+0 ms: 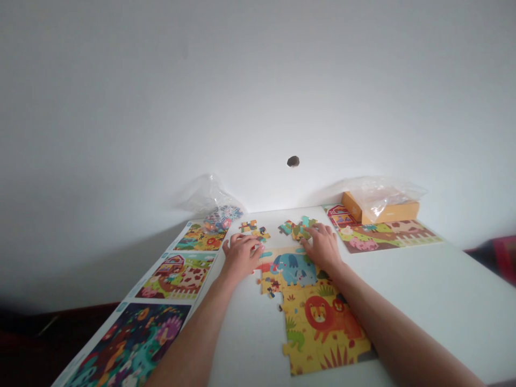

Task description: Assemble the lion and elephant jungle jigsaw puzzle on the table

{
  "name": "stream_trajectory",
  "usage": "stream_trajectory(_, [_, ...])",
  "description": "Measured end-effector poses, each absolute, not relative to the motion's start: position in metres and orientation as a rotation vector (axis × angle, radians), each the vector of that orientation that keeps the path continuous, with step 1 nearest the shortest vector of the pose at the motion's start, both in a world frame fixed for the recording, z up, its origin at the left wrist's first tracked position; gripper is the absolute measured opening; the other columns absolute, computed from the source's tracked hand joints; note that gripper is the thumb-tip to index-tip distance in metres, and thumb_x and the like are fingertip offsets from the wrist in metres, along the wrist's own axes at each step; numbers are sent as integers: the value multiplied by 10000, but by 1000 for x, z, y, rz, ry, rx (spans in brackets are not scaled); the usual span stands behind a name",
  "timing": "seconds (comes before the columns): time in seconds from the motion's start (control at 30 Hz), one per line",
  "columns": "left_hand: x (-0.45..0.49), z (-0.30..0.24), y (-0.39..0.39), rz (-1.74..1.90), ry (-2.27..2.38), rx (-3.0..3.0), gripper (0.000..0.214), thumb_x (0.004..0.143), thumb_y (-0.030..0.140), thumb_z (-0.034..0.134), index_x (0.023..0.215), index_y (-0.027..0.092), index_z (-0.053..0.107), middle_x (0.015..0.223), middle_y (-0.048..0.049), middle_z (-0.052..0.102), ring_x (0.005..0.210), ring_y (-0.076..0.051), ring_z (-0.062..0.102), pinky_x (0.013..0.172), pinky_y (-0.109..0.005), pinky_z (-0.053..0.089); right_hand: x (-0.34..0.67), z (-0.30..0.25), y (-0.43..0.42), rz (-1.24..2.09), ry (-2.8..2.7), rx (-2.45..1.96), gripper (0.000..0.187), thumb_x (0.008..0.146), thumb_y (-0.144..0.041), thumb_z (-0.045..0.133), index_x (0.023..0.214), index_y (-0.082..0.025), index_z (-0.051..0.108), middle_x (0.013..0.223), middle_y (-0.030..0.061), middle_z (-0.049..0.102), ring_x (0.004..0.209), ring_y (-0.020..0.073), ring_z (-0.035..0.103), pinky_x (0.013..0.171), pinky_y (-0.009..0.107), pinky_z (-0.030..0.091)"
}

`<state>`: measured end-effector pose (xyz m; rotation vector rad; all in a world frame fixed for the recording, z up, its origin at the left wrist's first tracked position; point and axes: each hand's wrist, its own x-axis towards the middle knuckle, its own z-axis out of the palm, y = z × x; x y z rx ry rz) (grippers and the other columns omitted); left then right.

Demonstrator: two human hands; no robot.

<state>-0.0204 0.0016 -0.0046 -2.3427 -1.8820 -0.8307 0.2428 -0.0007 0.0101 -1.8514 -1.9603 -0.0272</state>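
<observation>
A partly joined animal jigsaw (318, 322) with a lion and a blue elephant lies on the white table (435, 301) in front of me. My left hand (241, 253) rests palm down at the puzzle's upper left corner, fingers bent over a piece there. My right hand (321, 244) lies at the upper right corner, its fingertips on a small heap of loose green pieces (297, 228). More loose pieces (253, 228) sit just beyond my left hand.
Three picture sheets (177, 277) run along the table's left edge. A clear bag of pieces (220, 215) lies at the far left. A finished farm puzzle (379, 234) and an orange box in plastic (381, 209) sit far right. A white wall stands behind.
</observation>
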Motion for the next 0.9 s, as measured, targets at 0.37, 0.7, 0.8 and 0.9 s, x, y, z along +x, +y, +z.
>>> stream_trajectory(0.37, [-20, -8, -1, -749, -1744, -2489, 256, 921, 337, 558, 1110, 361, 730, 1325, 14, 649, 1209, -286, 480, 1028, -496, 346, 235, 11, -8, 305, -2436, -1464, 568, 944, -532, 483, 1465, -311, 435, 1569, 65, 374, 1470, 337, 235, 1139, 683, 41])
stream_trajectory(0.7, [-21, -8, 2, -826, -1847, -2353, 186, 893, 302, 617, 848, 347, 792, 1149, 28, 734, 1132, -276, 496, 1040, -496, 308, 237, 14, -3, 191, -2096, -1733, 359, 986, -372, 434, 1262, -248, 627, 1258, 118, 668, 1389, 278, 402, 1153, 644, 60])
stream_trajectory(0.8, [-23, -7, 5, -859, -1918, -2285, 131, 847, 301, 678, 753, 290, 768, 1077, 14, 758, 1088, -276, 533, 1013, -477, 345, 237, 13, -2, 130, -1995, -1796, 404, 975, -315, 429, 1341, -228, 577, 1277, 139, 653, 1371, 270, 424, 1160, 607, 108])
stream_trajectory(0.9, [-24, -6, 8, -907, -1931, -2294, 59, 823, 258, 706, 829, 284, 759, 996, 11, 771, 988, -251, 576, 947, -424, 411, 238, 11, -2, 131, -1983, -1823, 385, 951, -286, 445, 1293, -235, 615, 1277, 131, 655, 1333, 277, 459, 1152, 621, 117])
